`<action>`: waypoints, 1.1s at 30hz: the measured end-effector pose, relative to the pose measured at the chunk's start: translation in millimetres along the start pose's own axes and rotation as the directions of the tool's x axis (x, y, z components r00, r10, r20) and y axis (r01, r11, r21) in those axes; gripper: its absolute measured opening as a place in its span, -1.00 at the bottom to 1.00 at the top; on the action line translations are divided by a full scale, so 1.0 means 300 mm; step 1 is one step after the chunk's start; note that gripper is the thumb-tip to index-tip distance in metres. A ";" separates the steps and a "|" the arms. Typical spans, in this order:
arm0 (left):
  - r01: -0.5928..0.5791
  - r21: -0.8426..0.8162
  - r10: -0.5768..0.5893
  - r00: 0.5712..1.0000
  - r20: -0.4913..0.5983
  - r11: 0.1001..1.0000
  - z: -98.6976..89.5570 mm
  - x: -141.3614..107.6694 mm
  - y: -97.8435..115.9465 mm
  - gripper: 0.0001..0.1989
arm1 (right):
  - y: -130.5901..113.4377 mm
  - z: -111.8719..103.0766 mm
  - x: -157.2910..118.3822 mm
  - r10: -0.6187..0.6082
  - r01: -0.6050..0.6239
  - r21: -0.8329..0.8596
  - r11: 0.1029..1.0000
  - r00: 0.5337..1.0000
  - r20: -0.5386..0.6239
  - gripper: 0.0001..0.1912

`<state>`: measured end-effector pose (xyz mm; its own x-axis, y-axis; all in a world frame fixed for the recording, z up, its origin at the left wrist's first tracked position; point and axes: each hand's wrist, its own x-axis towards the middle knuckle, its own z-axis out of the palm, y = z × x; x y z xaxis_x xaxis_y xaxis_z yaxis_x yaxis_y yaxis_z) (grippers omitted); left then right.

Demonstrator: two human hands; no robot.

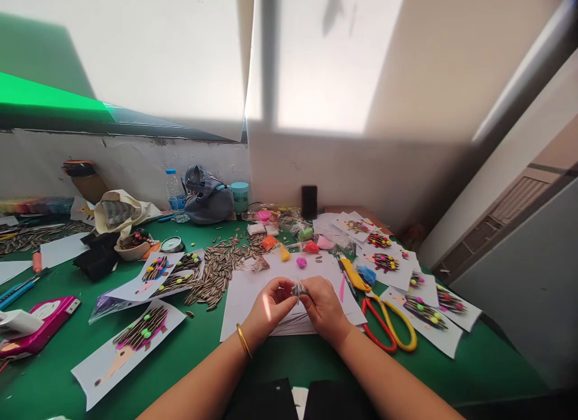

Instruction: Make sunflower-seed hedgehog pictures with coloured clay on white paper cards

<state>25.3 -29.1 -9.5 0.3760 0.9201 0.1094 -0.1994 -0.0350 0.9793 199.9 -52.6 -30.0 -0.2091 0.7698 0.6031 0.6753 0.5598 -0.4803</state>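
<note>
Both my hands meet over a stack of white paper [244, 311]. Between their fingertips is a small dark grey lump [298, 290], seemingly in clear plastic wrap; its kind is partly hidden by the fingers. My left hand [273, 305], with a gold bangle at the wrist, pinches it from the left. My right hand [326, 308] closes round its right side. Just beyond the hands lies a magenta clay ball [301, 262] on the paper, with a yellow clay piece [284, 252] and a red one [310, 246] behind it.
Sunflower seeds [221, 263] are heaped left of the paper. Red-and-yellow scissors [388, 323] and a yellow utility knife [354, 274] lie at the right. Hedgehog cards [424, 314] spread at right, another card [130, 354] at left. A bag [208, 197] and a bottle [176, 197] stand behind.
</note>
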 end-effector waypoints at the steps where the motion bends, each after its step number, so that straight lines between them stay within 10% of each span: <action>1: -0.015 0.005 0.015 1.000 -0.004 1.000 0.001 0.001 -0.005 -0.64 | 0.001 0.000 0.000 -0.002 0.002 -0.005 1.000 1.000 0.003 -0.63; 16: -0.295 0.581 0.329 0.943 0.048 0.759 -0.017 -0.015 -0.003 -0.81 | -0.015 -0.014 0.001 0.005 -0.003 -0.022 1.000 0.997 0.077 -0.55; 33: -0.424 0.681 0.486 0.867 0.113 0.597 -0.020 -0.020 -0.010 -0.87 | -0.017 -0.010 -0.001 -0.059 0.068 -0.082 0.994 0.993 0.102 -0.39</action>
<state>18.2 -32.0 -14.1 0.3313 0.7362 0.5901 0.3374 -0.6765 0.6546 198.7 -56.6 -25.7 -0.3199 0.7625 0.5623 0.7153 0.5836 -0.3844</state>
